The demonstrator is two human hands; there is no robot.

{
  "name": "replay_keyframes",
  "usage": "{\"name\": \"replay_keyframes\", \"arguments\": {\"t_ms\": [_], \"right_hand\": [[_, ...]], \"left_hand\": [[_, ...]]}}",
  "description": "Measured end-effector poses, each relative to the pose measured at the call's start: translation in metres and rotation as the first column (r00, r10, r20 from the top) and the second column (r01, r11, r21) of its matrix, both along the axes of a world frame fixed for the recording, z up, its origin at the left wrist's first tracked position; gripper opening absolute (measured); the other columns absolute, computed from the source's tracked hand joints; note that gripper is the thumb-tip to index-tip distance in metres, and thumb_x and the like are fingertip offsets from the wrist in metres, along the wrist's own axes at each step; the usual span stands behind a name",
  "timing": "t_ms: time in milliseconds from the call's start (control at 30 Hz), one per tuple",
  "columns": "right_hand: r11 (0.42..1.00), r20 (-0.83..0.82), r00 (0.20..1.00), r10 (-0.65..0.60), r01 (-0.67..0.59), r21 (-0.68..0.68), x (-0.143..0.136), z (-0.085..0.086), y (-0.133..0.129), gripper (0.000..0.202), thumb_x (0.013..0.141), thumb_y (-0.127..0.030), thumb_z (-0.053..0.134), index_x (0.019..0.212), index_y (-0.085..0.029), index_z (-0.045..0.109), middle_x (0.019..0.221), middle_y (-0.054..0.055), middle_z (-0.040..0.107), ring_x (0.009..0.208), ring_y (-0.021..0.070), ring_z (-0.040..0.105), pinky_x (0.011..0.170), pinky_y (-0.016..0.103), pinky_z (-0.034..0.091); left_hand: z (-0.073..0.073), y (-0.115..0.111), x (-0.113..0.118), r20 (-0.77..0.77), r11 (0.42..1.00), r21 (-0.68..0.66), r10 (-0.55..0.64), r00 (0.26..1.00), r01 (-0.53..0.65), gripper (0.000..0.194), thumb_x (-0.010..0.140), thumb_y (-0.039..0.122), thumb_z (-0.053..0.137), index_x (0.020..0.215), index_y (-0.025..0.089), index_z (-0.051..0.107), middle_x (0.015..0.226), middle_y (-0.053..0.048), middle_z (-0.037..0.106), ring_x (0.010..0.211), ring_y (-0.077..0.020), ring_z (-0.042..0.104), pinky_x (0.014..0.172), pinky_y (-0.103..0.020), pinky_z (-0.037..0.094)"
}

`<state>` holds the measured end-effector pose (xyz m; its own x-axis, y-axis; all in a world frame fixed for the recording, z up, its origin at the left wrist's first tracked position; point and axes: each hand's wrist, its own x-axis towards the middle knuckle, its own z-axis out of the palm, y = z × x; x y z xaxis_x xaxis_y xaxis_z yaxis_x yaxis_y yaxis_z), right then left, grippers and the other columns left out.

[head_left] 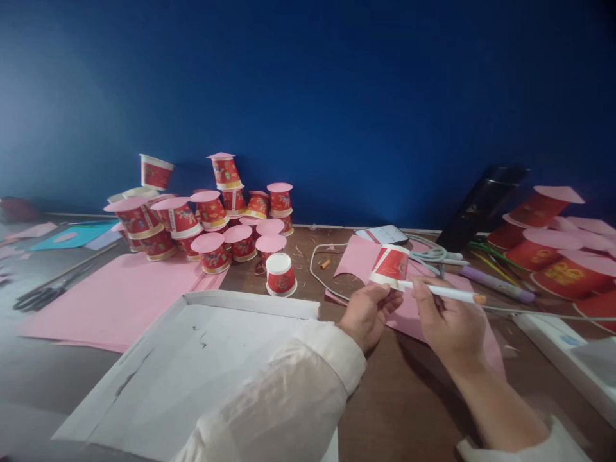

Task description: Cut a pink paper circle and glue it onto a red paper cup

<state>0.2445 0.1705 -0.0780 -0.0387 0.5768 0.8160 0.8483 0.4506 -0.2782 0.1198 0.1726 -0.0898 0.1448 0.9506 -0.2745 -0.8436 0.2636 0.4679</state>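
My left hand (368,314) is closed on the rim of a red and white paper cup (393,262), which is tilted on its side. In my right hand (450,321) is a slim white pen-like stick (443,291) with an orange end. Its other tip touches or nearly touches the cup's white rim; the exact contact is too blurred to tell. Under and behind the cup lies pink paper (356,256). Left of my hands, an upside-down red cup (280,276) with a white base stands on the brown table (385,398).
Stacked red cups (178,218) topped with pink paper discs stand at the back left. More red cups (553,256) are at the right. Pink sheets (110,298), scissors (45,295), a white box lid (158,385), a cable (312,266), a phone (382,234) and a dark bottle (481,205) lie around.
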Motion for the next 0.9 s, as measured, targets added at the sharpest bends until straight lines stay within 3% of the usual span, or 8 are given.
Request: {"name": "replay_keyframes", "arguments": {"t_ms": [267,767,900], "right_hand": [[0.999,0.031,0.999,0.014,-0.016,0.052,0.0002,-0.0035,0.0013,0.034,0.095,-0.040,0.051,0.082,-0.017,0.073,0.072,0.008,0.074,0.065,0.0209,0.068,0.063,0.030,0.047],[0.997,-0.059,0.998,-0.022,0.018,-0.079,0.0004,-0.0009,-0.0014,0.038,0.095,-0.046,0.050,0.091,-0.018,0.074,0.073,0.007,0.073,0.067,0.0209,0.067,0.064,0.030,0.047],[0.999,-0.038,0.999,-0.015,0.014,-0.042,0.0003,-0.0021,-0.0008,0.037,0.094,-0.045,0.051,0.085,-0.018,0.074,0.071,0.007,0.073,0.066,0.0211,0.067,0.063,0.030,0.046]], "left_hand": [[0.0025,-0.0014,-0.0005,0.025,1.000,0.003,0.011,1.000,-0.011,0.005,0.074,0.006,0.062,0.071,0.007,0.067,0.066,-0.006,0.064,0.064,-0.0121,0.061,0.074,-0.026,0.050],[0.0001,-0.0011,-0.0012,-0.020,1.000,0.009,-0.012,1.000,0.012,0.003,0.073,0.010,0.069,0.073,0.008,0.067,0.069,-0.007,0.064,0.067,-0.0131,0.060,0.082,-0.029,0.050],[0.0002,-0.0006,-0.0007,-0.011,1.000,0.015,-0.006,1.000,0.006,0.003,0.073,0.009,0.067,0.075,0.007,0.068,0.069,-0.007,0.064,0.067,-0.0133,0.060,0.080,-0.029,0.050]]}}
